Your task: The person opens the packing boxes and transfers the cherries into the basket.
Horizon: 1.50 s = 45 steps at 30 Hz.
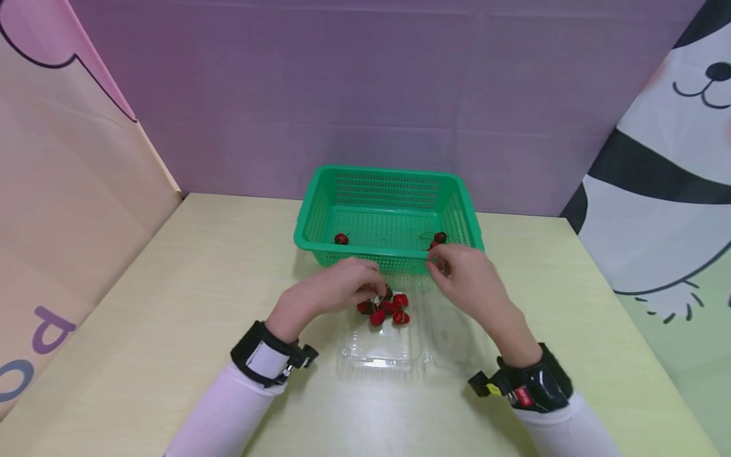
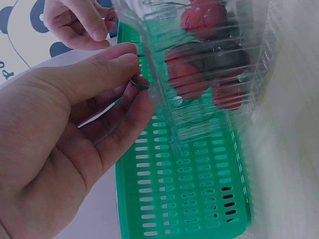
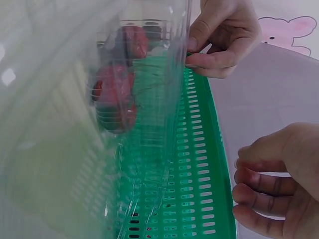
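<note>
My left hand (image 1: 345, 285) reaches over the clear plastic clamshell box (image 1: 379, 346). Its thumb and fingertips pinch a thin green cherry stem (image 2: 139, 84) beside the box wall. Several red cherries (image 1: 388, 306) lie together in the far part of that box. At the front rim of the green basket (image 1: 388, 254), my right hand (image 1: 471, 279) hovers with loosely bent fingers. The right wrist view shows nothing between the fingers of this hand (image 3: 279, 184). Close past its fingertips, a dark cherry (image 1: 440, 237) sits in the basket's right part.
Another cherry (image 1: 341, 238) lies in the basket at the left. The box's clear lid (image 1: 454, 336) is folded out flat to the right on the pale wooden table (image 1: 228, 266). A purple backdrop (image 1: 371, 82) rises behind the table.
</note>
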Each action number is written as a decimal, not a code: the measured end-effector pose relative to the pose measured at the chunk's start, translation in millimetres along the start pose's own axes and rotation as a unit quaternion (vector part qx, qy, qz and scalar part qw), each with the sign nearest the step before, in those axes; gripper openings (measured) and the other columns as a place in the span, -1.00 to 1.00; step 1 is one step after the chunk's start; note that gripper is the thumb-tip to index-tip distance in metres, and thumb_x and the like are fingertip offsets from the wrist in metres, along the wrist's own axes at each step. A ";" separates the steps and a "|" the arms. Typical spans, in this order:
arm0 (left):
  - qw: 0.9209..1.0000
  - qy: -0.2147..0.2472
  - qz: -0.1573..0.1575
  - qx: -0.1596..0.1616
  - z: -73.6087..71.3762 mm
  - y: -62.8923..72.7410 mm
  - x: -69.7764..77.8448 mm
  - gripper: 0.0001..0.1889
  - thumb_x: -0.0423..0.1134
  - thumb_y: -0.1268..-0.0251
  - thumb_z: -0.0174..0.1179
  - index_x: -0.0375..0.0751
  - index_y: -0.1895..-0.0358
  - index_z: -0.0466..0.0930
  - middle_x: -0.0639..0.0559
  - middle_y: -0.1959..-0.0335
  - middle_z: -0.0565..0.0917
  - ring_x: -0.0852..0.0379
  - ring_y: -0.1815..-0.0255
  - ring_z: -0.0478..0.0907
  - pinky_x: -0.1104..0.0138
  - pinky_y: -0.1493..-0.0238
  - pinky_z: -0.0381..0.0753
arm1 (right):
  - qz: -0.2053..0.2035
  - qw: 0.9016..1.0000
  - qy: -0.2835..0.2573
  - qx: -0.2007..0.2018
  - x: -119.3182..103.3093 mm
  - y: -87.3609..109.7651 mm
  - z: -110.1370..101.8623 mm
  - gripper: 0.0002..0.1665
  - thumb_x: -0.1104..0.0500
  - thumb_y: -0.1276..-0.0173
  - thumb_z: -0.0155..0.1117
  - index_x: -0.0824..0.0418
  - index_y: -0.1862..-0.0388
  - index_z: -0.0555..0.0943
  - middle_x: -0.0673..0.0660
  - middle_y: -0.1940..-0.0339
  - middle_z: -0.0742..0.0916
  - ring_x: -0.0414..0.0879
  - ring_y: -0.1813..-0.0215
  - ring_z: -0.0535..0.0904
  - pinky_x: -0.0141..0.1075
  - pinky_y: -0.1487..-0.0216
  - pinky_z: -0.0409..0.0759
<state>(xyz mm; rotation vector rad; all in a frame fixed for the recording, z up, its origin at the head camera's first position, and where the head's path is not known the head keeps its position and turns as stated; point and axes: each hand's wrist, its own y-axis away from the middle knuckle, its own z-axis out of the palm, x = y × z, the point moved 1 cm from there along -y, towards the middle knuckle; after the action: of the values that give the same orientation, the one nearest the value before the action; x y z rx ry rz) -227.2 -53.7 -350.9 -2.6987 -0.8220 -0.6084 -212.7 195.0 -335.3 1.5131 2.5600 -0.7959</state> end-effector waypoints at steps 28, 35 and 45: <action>0.996 -0.011 0.059 0.064 -13.2 5.0 0.1 -0.87 -0.51 -0.34 0.31 -0.25 0.17 0.77 0.01 0.26 0.69 0.17 0.22 0.59 0.45 0.17 0.60 | -0.050 0.997 0.009 -0.057 -10.7 2.4 7.9 -0.88 0.33 -0.28 0.48 0.27 0.20 0.73 0.08 0.30 0.75 -0.01 0.22 0.65 -0.13 0.18 0.70; 0.994 -0.011 0.073 0.086 -16.0 5.8 0.9 -0.84 -0.55 -0.33 0.28 -0.27 0.17 0.76 -0.04 0.24 0.70 0.15 0.24 0.59 0.45 0.18 0.60 | -0.055 0.995 0.003 -0.085 -15.6 3.8 9.4 -0.85 0.34 -0.28 0.49 0.26 0.19 0.72 0.07 0.30 0.75 -0.02 0.21 0.66 -0.14 0.17 0.69; 0.987 -0.025 0.093 0.130 -19.3 6.1 0.9 -0.86 -0.53 -0.35 0.28 -0.26 0.17 0.76 -0.03 0.23 0.68 0.16 0.25 0.60 0.45 0.20 0.60 | -0.084 0.988 -0.018 -0.130 -23.9 5.4 11.6 -0.78 0.38 -0.26 0.49 0.30 0.11 0.73 0.13 0.18 0.78 0.03 0.10 0.69 -0.09 0.04 0.70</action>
<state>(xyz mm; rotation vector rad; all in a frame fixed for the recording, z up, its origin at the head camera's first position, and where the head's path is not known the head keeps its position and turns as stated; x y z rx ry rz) -229.0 -65.0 -334.2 -2.5210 -0.6036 -0.3642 -198.1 172.6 -340.2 1.2103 2.6656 -0.4705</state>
